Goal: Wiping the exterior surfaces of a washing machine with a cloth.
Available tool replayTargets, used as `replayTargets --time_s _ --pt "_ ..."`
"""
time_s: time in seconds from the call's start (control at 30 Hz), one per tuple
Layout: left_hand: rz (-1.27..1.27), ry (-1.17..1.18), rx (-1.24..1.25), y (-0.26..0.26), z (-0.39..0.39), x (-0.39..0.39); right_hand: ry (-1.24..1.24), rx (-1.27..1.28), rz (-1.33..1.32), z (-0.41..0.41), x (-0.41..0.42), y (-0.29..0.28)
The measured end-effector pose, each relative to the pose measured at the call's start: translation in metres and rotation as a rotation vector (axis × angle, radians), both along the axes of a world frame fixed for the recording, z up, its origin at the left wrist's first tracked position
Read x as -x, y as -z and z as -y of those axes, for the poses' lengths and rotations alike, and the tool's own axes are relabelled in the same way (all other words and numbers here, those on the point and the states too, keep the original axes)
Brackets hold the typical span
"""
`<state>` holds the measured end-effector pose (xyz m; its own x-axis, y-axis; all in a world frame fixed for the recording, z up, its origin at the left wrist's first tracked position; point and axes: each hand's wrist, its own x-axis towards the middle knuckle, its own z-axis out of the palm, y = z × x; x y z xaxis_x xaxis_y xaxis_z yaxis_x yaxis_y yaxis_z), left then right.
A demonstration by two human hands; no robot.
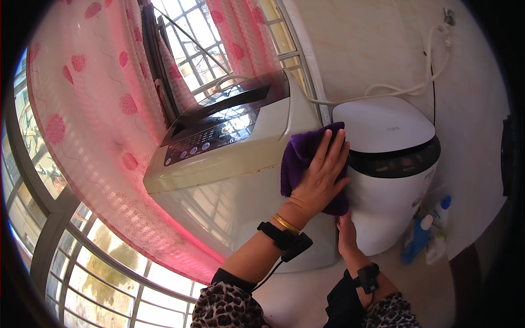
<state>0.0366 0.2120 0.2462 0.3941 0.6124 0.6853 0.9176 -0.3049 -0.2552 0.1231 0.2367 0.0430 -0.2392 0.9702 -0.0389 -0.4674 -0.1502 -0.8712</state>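
A purple cloth [297, 158] lies against the right front edge of a top-loading washing machine [217, 164]. My left hand [322, 176] presses flat on the cloth, fingers stretched over it and thumb apart. My right hand [348, 231] is lower, between the machine's side and a small white appliance with a rounded lid [387, 123]; its fingertips are hidden behind the cloth's lower end, so its hold cannot be told. A dark glossy control panel [213, 139] covers part of the washing machine's top.
A pink patterned curtain [94, 102] hangs along the barred window at left. A white hose [426, 82] runs from a wall tap [449, 17] behind the appliances. Several bottles, one a blue bottle [416, 240], stand on the floor at right.
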Motion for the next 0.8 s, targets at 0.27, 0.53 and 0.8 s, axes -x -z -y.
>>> replayTargets --time_s 0.27,0.53,0.8 --pt "-1.487 -0.053 -0.043 0.152 0.04 0.052 0.075 0.221 -0.312 -0.016 -0.021 0.026" --pt "-1.206 -0.003 0.074 0.131 0.076 0.137 -0.003 0.1 -0.096 -0.004 -0.007 0.016" --pt "0.048 -0.331 -0.198 -0.012 0.047 0.064 0.013 0.101 -0.172 0.0 0.0 0.007"
